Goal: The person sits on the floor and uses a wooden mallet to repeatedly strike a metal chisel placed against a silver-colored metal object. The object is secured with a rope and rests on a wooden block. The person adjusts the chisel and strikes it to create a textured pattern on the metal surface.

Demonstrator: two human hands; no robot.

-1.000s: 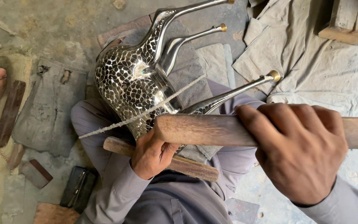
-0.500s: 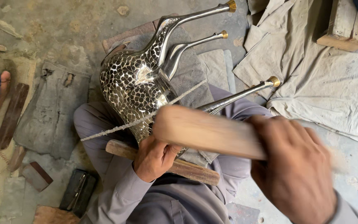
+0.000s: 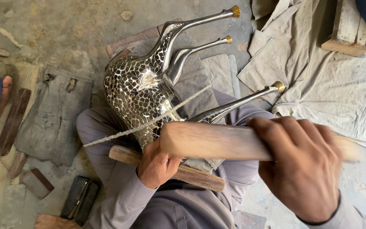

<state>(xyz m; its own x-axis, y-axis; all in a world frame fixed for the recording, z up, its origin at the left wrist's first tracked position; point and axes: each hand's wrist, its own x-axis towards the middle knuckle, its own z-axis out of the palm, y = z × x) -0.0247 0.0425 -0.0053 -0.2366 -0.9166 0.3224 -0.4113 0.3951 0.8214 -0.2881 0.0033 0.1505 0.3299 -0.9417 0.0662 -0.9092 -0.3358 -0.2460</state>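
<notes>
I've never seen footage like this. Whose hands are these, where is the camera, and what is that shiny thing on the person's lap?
There is no machine here: a person sits on the ground, and a camera worn on the head looks down at the two bare hands. The shiny thing is a metal animal figure with a mosaic-like patterned body and long smooth legs tipped in gold colour, lying across the lap with its legs pointing away. The right hand grips a thick wooden stick, blurred by motion. The left hand sits by the figure's body, with a thin rough rod slanting across above it; I cannot tell exactly how it is held. A second wooden stick lies across the lap. Grey cloths and small blocks lie about on the concrete floor.
</notes>
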